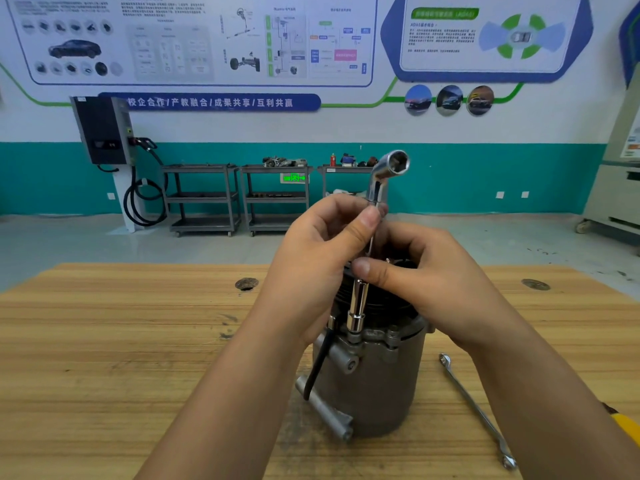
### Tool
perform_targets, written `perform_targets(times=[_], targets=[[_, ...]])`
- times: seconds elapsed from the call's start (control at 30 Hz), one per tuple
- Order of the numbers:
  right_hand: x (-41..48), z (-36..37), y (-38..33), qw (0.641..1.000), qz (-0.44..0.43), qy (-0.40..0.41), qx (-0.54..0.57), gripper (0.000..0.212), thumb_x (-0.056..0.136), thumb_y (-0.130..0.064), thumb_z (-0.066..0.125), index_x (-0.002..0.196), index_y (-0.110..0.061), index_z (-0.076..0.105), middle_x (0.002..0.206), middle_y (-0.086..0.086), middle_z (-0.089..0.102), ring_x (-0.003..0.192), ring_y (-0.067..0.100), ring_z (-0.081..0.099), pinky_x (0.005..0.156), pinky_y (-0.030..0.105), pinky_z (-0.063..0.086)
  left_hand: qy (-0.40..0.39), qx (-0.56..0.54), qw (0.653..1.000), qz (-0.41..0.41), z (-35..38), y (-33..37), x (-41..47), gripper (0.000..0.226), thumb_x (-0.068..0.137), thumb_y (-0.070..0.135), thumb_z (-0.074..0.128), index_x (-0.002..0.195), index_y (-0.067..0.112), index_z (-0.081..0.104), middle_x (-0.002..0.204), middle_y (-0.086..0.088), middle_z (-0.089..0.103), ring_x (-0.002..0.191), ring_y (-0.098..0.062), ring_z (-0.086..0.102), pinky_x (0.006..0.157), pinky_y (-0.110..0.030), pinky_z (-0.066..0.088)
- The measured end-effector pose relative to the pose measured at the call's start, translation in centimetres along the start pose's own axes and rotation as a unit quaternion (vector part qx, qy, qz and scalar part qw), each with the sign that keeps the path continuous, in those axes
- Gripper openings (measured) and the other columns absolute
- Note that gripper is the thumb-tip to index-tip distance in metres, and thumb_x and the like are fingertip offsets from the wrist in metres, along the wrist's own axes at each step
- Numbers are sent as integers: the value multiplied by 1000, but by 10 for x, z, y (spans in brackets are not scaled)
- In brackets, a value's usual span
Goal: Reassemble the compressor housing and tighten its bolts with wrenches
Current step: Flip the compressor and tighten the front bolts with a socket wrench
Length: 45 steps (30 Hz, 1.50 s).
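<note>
Nearest us, to the right of the compressor housing point(374, 386), a double-ended ring spanner point(474, 407) lies flat on the table point(138, 341). Its long axis runs from beside the housing down towards our edge, and neither hand touches it. Further right of the housing a yellow object point(627, 427) shows at the frame's edge; we cannot tell what it is.

The housing stands upright, directly below both hands. A black hose point(318, 365) hangs down its left flank.

On the housing's top flange, at its near left, the lower socket of an L-shaped socket wrench point(358, 306) sits over a bolt head. The wrench's long axis stands nearly vertical, leaning slightly right at the top. Its short bent end points up and away from the housing, with the socket mouth open. We judge that the coming turn depends on keeping the shaft in line with the bolt.

Our left hand point(311, 268) pinches the shaft high up, just under the bend, thumb against fingers. Our right hand point(433, 271) grips it lower, thumb across the shaft, above the housing's dark top. Both hands are clamped on the wrench, nearly touching each other and equally near the bolt.

Far behind the housing, shelf carts point(204, 199) stand along the wall. One top shelf carries a heap of parts point(284, 162). The next, further right, carries a red bottle point(333, 160) and some dark items.
</note>
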State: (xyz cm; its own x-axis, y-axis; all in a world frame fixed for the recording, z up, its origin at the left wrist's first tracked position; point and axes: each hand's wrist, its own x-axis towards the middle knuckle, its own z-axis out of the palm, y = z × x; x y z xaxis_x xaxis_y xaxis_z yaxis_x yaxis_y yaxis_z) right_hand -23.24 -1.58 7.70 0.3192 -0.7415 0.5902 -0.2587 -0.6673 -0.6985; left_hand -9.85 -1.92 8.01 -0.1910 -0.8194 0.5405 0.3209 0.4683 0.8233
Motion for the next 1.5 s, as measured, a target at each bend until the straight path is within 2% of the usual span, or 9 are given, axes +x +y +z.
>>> perform_targets(times=[0.17, 0.33, 0.5, 0.73, 0.87, 1.03, 1.2, 1.33, 1.5], targets=[[0, -2, 2, 1000, 14, -8, -1, 12, 75, -29, 63, 81, -21, 68, 80, -4, 68, 81, 9, 64, 72, 27, 51, -5, -22, 1000, -13, 0, -1, 0, 19, 73, 29, 56, 78, 16, 69, 85, 1, 71, 82, -11, 67, 73, -22, 55], [0, 2, 2, 1000, 12, 6, -13, 16, 74, -32, 64, 82, -19, 66, 80, 1, 66, 81, 16, 63, 74, 36, 52, 8, 12, 1000, 2, 2, -1, 0, 18, 71, 32, 58, 81, 20, 67, 91, -1, 69, 92, -17, 64, 86, -35, 53], [-1, -3, 2, 1000, 12, -11, 9, 9, 75, -28, 64, 82, -26, 69, 82, -5, 69, 83, 9, 65, 73, 25, 52, -10, -4, 1000, -7, 0, 0, -1, 17, 73, 30, 56, 77, 18, 68, 86, 1, 70, 86, -14, 66, 77, -25, 56], [0, -1, 2, 1000, 8, -1, 4, 13, 75, -27, 65, 85, -20, 67, 85, 1, 68, 85, 16, 65, 79, 38, 53, 11, 22, 1000, 12, 3, 0, -1, 21, 71, 33, 59, 84, 17, 65, 91, -6, 65, 89, -17, 63, 81, -33, 54], [-1, -3, 2, 1000, 10, -7, -5, 10, 75, -30, 63, 83, -26, 68, 81, -9, 67, 80, 5, 64, 73, 23, 51, 4, 4, 1000, -3, 2, 0, -1, 17, 73, 34, 57, 76, 23, 70, 87, 1, 70, 86, -14, 67, 75, -25, 55], [-1, 0, 2, 1000, 16, 1, 11, 12, 73, -29, 66, 81, -20, 66, 80, 1, 67, 81, 16, 64, 74, 32, 53, 19, 3, 1000, 4, 3, 0, -2, 17, 72, 33, 58, 79, 20, 67, 92, -3, 69, 92, -19, 64, 87, -36, 52], [-1, -3, 3, 1000, 19, -8, 5, 16, 74, -30, 64, 84, -18, 68, 82, -1, 68, 82, 11, 65, 74, 28, 53, 11, -22, 1000, -12, 4, 1, -2, 20, 74, 33, 55, 77, 20, 70, 83, 0, 71, 82, -11, 67, 72, -23, 55], [0, 0, 4, 1000, 21, 2, -1, 18, 74, -32, 66, 84, -17, 66, 83, 3, 67, 82, 17, 65, 75, 35, 53, 21, -6, 1000, 1, 4, 1, -2, 21, 70, 31, 60, 85, 17, 66, 91, -3, 67, 92, -18, 62, 88, -37, 51], [0, -4, 4, 1000, 19, -21, 4, 12, 76, -29, 63, 86, -25, 68, 83, -5, 70, 81, 7, 66, 72, 23, 51, 9, -34, 999, -10, 3, 2, -2, 17, 72, 29, 58, 77, 17, 69, 85, 0, 70, 82, -13, 66, 72, -23, 56]])
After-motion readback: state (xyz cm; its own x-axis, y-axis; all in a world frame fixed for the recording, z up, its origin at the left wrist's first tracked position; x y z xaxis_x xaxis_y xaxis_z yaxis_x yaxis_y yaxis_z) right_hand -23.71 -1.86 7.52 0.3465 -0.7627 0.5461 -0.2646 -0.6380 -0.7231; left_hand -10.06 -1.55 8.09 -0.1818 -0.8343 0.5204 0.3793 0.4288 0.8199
